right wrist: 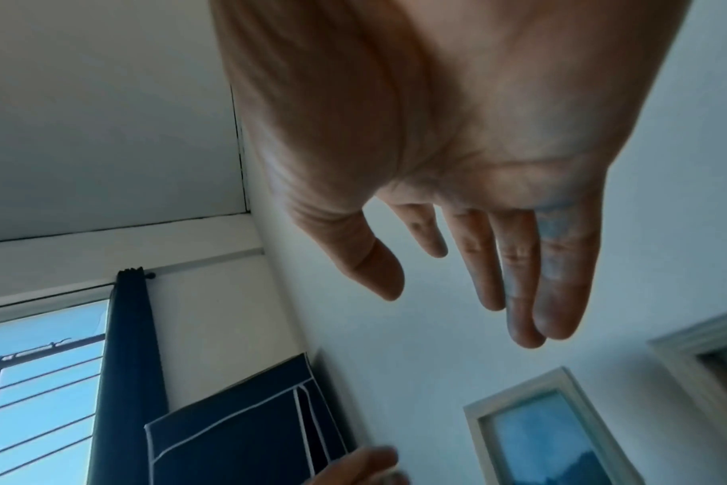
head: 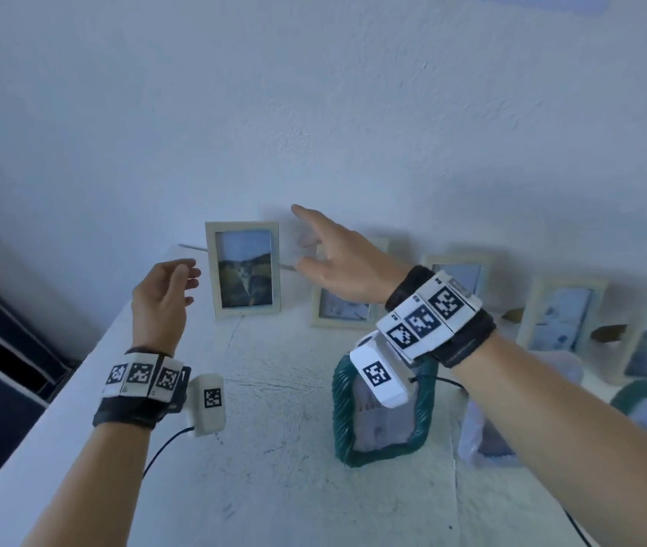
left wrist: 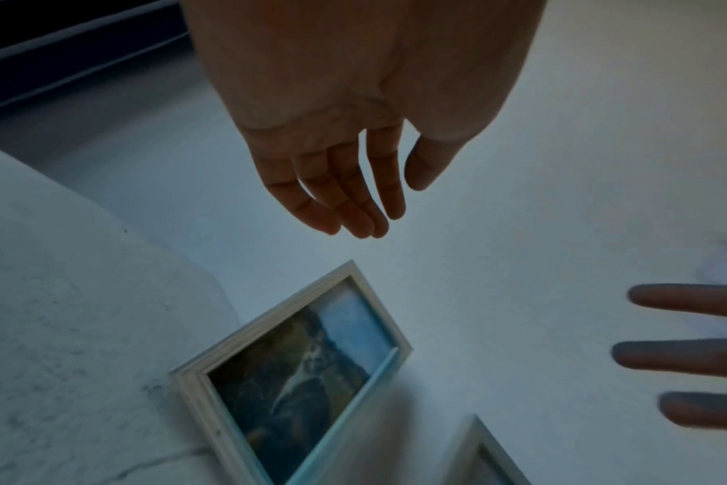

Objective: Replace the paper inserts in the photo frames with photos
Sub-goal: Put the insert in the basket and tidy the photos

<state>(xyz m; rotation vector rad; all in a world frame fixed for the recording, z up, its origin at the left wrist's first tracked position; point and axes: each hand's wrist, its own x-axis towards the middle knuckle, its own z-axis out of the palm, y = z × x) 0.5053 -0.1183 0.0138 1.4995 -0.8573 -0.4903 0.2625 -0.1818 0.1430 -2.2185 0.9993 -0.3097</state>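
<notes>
Head view puts the frame (head: 242, 269) upright against the wall at the far left end of the bench (head: 282, 448), long axis vertical, a landscape photo already showing behind its glass. Your two hands flank it and neither touches it. Your left hand (head: 164, 298) hangs just beside its left edge at mid-height, fingers loosely curled and holding nothing; the left wrist view confirms relaxed fingers above the frame's top corner with clear space between. Your right hand (head: 337, 262) is spread, forefinger extended toward the wall past the frame's upper right corner, also holding nothing; the right wrist view shows its fingers straight with only wall beyond them. A second frame (head: 343, 309) stands just right of the first, partly hidden behind your right hand; more frames (head: 562, 313) line the wall further right, contents too blurred to judge. A green frame (head: 383, 420) lies nearer you under the right wrist. Judgement: this frame appears finished, and the remaining work lies to your right. The left hand is the nearer to the first frame, the right hand nearer the second, so the right should lead.
</notes>
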